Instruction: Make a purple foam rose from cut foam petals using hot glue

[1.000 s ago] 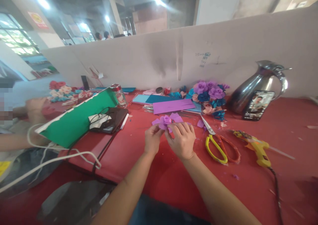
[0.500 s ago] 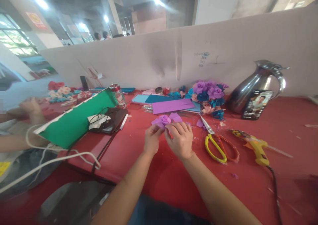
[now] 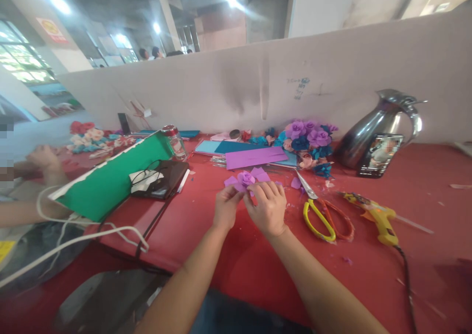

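A small purple paper flower (image 3: 246, 178) is held between both hands, over the red table (image 3: 191, 216). My left hand (image 3: 225, 207) pinches its lower left side, the fingertips closed on it. From the right, my right hand (image 3: 268, 207) grips it with thumb and bent fingers, its fingertips close to the left ones. Loose purple paper pieces (image 3: 260, 174) lie just behind the flower. Farther back, a purple sheet (image 3: 254, 157) rests on blue sheets (image 3: 212, 147). Scissors (image 3: 320, 219) with yellow and red handles lie to the right of my right hand.
A yellow glue gun (image 3: 381, 219) with a black cord, a steel jug (image 3: 363, 132) and a phone (image 3: 381, 156) are at right. Finished flowers (image 3: 309, 136) stand behind. At left are a green board (image 3: 118, 177), a glass jar (image 3: 176, 145), a black case (image 3: 177, 172) and another person's hand (image 3: 46, 157).
The purple flower has turned or shifted very slightly between my fingers. Both hands keep nearly the same place and grip.
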`<state>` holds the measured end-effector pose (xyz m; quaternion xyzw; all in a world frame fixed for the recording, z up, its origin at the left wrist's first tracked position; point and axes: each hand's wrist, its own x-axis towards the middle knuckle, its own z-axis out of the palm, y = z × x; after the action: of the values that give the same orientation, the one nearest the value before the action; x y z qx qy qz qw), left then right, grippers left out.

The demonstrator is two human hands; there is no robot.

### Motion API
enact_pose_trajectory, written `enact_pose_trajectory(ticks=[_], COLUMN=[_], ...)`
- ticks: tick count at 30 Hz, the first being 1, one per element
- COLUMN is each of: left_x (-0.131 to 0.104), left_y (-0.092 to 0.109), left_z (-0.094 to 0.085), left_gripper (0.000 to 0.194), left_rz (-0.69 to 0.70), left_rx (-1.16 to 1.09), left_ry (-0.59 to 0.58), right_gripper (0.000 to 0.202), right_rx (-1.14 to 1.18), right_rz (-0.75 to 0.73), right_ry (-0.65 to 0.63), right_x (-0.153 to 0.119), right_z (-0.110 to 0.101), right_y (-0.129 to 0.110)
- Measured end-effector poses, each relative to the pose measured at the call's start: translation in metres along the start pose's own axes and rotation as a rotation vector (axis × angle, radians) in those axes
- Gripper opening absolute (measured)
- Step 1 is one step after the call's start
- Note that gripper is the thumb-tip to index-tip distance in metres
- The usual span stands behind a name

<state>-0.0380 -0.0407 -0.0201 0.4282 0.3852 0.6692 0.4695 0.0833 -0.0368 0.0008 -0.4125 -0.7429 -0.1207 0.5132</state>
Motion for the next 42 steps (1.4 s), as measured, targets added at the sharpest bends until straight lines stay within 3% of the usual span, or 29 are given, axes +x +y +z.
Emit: enact_pose_trajectory(ticks=[3,5,9,11,14,23,30,42], left_x=[0.001,0.002,0.004,0.004,0.002,0.0,0.0,-0.001], left_y=[0.001,0.001,-0.003,-0.005,-0.003,0.006,0.004,0.009], left_z=[0.0,0.0,-0.003,-0.004,-0.003,0.003,0.001,0.002], left_gripper=[0.016,0.019,0.02,0.021,0.023,0.029,0.022,0.019], left_rz=[-0.01,-0.021,-0.037,-0.029,0.006,0.044,0.088,0.102], left_rx=[-0.022,-0.032,0.018,0.086,0.202,0.179,0.234,0.304], left_ry=[0.013,0.026,0.048,0.045,0.023,0.112,0.081,0.03], right_gripper=[0.012,0.016,0.021,0.024,0.025,0.017,0.017,0.017], right_rx=[0.068,0.191,0.678,0.982,1.277,1.447,1.491,1.506], right_rz=[0.039,0.155,0.711,0.988,1.219,1.252,1.269,1.28], right_ry=[-0.013,-0.027,-0.066,-0.144,-0.266,-0.222,-0.277,-0.242], right_x=[0.001,0.002,0.007,0.011,0.014,0.015,0.015,0.015], right_z=[-0.002,-0.003,-0.001,0.002,0.006,0.005,0.006,0.006], right_y=[-0.002,-0.002,0.002,0.006,0.011,0.009,0.01,0.01])
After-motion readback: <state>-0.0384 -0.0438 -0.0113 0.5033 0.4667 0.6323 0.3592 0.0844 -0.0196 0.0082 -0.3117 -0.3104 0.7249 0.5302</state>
